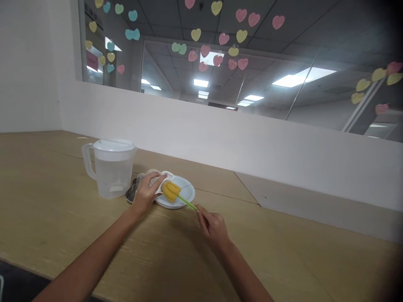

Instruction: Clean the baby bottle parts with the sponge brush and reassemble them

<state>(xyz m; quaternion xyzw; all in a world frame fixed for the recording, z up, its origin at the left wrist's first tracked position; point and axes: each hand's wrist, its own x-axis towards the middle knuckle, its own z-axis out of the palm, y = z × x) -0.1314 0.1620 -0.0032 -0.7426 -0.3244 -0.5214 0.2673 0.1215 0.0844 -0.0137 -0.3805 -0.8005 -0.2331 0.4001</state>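
Observation:
My left hand (147,195) is closed around a clear and white container (158,184), tilted so that its mouth faces right. My right hand (212,224) pinches the green handle (188,203) of a brush. The brush's yellow sponge head (171,191) is at the container's mouth; whether its tip is inside cannot be made out. Behind and below them, a white round dish (188,193) rests on the table. A dark tray (130,193) shows partly beside the left hand, with clear rounded items above it that are partly hidden by the fingers.
A translucent lidded pitcher (113,174) stands left of my left hand, its handle to the left. The wooden table (141,251) meets a white wall (201,134) at the back. A small flat piece (82,138) lies at the back left. Heart-shaped notes are on the window above.

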